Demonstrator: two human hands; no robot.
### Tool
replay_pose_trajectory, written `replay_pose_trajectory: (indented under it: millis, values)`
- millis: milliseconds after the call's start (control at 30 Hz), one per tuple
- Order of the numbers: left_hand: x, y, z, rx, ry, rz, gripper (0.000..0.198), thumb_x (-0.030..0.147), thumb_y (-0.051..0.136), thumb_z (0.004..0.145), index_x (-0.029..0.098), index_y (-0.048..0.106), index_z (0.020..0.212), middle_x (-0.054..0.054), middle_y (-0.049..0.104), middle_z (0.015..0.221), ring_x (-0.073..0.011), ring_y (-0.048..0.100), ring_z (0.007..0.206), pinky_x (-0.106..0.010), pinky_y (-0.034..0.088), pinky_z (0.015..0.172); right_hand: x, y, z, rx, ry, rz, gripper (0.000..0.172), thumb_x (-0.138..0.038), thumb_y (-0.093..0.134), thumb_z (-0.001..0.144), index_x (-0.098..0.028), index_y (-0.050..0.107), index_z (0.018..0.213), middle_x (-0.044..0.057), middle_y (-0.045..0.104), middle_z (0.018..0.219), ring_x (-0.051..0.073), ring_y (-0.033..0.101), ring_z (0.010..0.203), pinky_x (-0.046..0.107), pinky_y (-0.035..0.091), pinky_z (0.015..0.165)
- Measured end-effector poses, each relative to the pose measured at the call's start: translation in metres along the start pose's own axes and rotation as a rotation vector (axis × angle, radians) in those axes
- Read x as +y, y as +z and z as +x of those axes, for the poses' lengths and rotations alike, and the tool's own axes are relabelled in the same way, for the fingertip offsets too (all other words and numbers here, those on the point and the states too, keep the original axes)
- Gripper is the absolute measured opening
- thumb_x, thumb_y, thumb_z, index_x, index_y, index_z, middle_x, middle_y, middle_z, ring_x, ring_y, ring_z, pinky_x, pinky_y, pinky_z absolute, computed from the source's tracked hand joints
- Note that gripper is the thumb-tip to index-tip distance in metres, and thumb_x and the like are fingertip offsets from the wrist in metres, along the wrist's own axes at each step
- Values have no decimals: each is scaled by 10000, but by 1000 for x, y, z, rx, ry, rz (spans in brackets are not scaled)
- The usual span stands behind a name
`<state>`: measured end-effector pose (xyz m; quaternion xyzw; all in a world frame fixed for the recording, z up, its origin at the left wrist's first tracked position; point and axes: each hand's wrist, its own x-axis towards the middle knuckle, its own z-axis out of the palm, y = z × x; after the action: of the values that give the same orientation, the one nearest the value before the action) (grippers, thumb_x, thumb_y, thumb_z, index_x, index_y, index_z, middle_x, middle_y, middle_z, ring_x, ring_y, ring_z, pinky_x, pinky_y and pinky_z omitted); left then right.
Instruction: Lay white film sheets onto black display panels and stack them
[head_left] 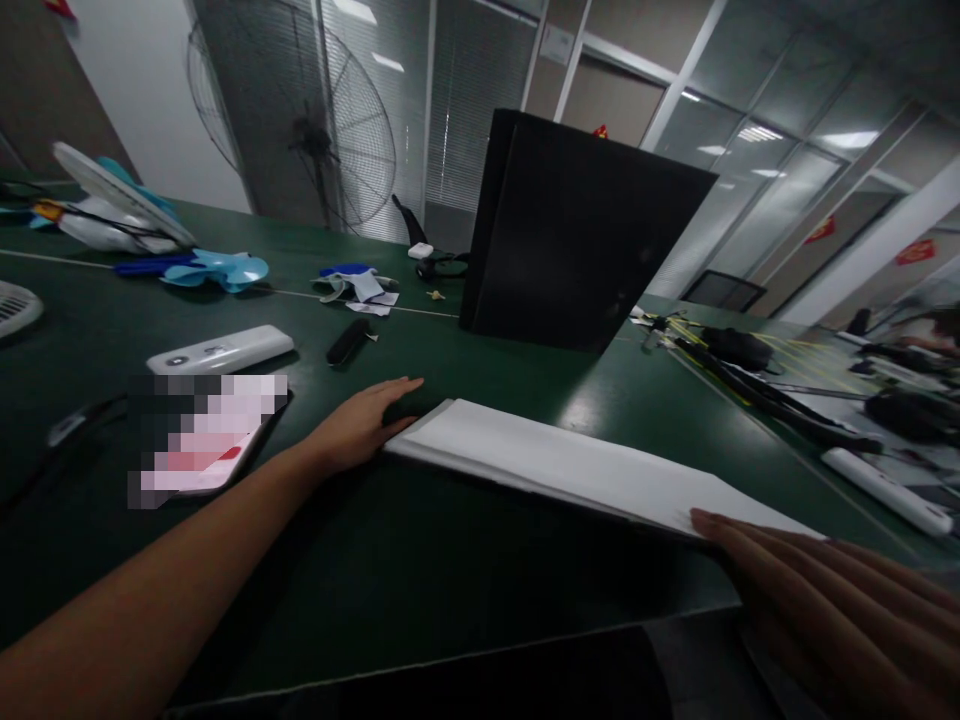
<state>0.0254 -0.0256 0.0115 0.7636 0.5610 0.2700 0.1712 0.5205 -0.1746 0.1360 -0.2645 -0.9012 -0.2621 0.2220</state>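
Observation:
A flat white stack (555, 455), seemingly sheets of paper, lies on the green table in front of me. At its left end my left hand (364, 425) touches the edge, fingers stretched out and apart. My right hand (840, 590) is at the right end, slightly blurred. Its fingers are extended, with one fingertip resting on the white top surface. Neither hand is wrapped round the stack. Behind it a large black box-like case (585, 240) stands upright on the table.
Left on the green table (465, 560) lie a phone (217, 440) with a blurred-out screen, a white handheld device (221, 350), a small black object (349, 342) and a light-blue fan blade (217, 270). Cables and a black bag-like item (735, 348) lie right. Behind stands a large fan (319, 140).

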Motion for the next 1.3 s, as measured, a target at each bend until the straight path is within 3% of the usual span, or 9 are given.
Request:
replay_pose_trajectory:
  millis: [133, 233, 433, 633, 733, 867, 1033, 1200, 1300]
  values:
    - [1, -10, -6, 8, -66, 39, 728, 524, 603, 925, 199, 530, 1573, -105, 538, 1628, -334, 507, 1497, -485, 361, 1278, 34, 2, -1, -2, 31, -172, 590, -250, 616, 1020, -284, 515, 1601, 48, 784, 1195, 248, 765, 944, 417, 597, 808]
    - [3, -13, -6, 7, -116, 53, 719, 532, 582, 938, 176, 541, 1561, -127, 565, 1601, -348, 564, 1443, -488, 414, 1241, 65, 14, 5, -40, 58, -383, 338, -291, 631, 1039, -225, 685, 1367, 50, 802, 1040, 224, 763, 802, 346, 550, 651]
    - [1, -14, -5, -18, -136, 67, 695, 519, 581, 951, 199, 534, 1567, -124, 569, 1598, -340, 592, 1415, -494, 463, 1195, 125, 51, 8, -225, 211, -620, 237, -302, 607, 1053, -138, 691, 1202, 70, 753, 763, 220, 686, 537, 273, 274, 421]
    - [-6, -13, -4, -17, -124, 94, 715, 530, 562, 964, 178, 510, 1584, -147, 550, 1610, -341, 576, 1432, -497, 454, 1200, 184, 71, -6, -290, 321, -470, 235, -336, 563, 1062, -153, 705, 1027, 89, 721, 696, 185, 634, 477, 238, 225, 432]
    - [-6, -13, -4, -27, -131, 92, 723, 534, 552, 967, 170, 503, 1590, -158, 542, 1614, -344, 582, 1423, -504, 466, 1187, 204, 71, -8, -253, 282, -492, 267, -334, 552, 1063, -139, 721, 995, 108, 729, 771, 196, 676, 596, 258, 322, 483]
    - [-4, -13, -3, -24, -127, 89, 702, 527, 547, 963, 189, 518, 1578, -142, 562, 1600, -336, 593, 1412, -501, 463, 1190, 217, 68, -4, -228, 230, -519, 286, -286, 550, 1066, -93, 747, 1144, 167, 727, 1085, 248, 708, 913, 319, 491, 704]
    - [-2, -14, -4, -17, -125, 88, 687, 516, 540, 953, 191, 543, 1558, -134, 558, 1606, -329, 577, 1434, -488, 448, 1209, 229, 62, 0, -207, 236, -548, 301, -262, 532, 1075, -76, 757, 1147, 145, 739, 1026, 229, 691, 871, 334, 503, 763]
    - [-7, -13, -4, -9, -101, 77, 691, 513, 542, 954, 162, 549, 1549, -157, 560, 1598, -333, 576, 1434, -501, 434, 1219, 247, 52, 9, -132, 208, -602, 379, -339, 514, 1079, -82, 773, 977, 130, 721, 814, 204, 666, 704, 306, 442, 634]
    - [-11, -12, -3, -9, -94, 75, 683, 506, 541, 959, 165, 548, 1551, -152, 564, 1597, -326, 575, 1435, -492, 435, 1218, 243, 44, 20, -129, 219, -598, 378, -326, 514, 1080, -56, 762, 985, 163, 727, 902, 226, 687, 804, 322, 485, 714]
